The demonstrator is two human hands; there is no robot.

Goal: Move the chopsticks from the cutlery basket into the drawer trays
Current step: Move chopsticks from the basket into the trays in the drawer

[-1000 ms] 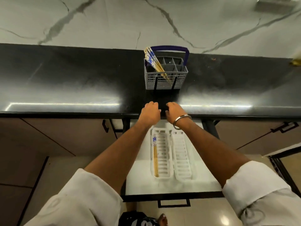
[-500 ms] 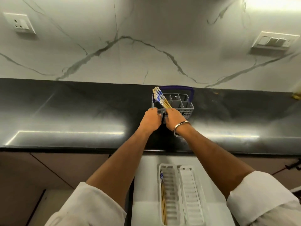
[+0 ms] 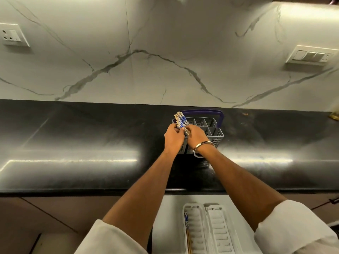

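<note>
A grey cutlery basket [image 3: 213,132] with a purple handle stands on the black counter. A bundle of chopsticks [image 3: 180,120] with blue-and-white tops leans out of its left compartment. My left hand [image 3: 173,137] and my right hand [image 3: 196,136] both reach into that bundle, fingers curled around the sticks. Below the counter, two white slotted trays lie side by side in the open drawer: the left tray [image 3: 195,230] holds a pair of chopsticks [image 3: 188,233] along its left side, the right tray [image 3: 221,231] holds nothing visible.
The black counter [image 3: 91,143] runs the full width under a white marble wall. A socket plate [image 3: 12,34] is on the wall at left, a switch plate [image 3: 310,55] at right. A brass object [image 3: 334,115] sits at the counter's far right edge.
Both hands moved from the counter's front edge up to the basket and closed on the chopstick bundle. The view tilted upward, so the drawer dropped low in frame.
</note>
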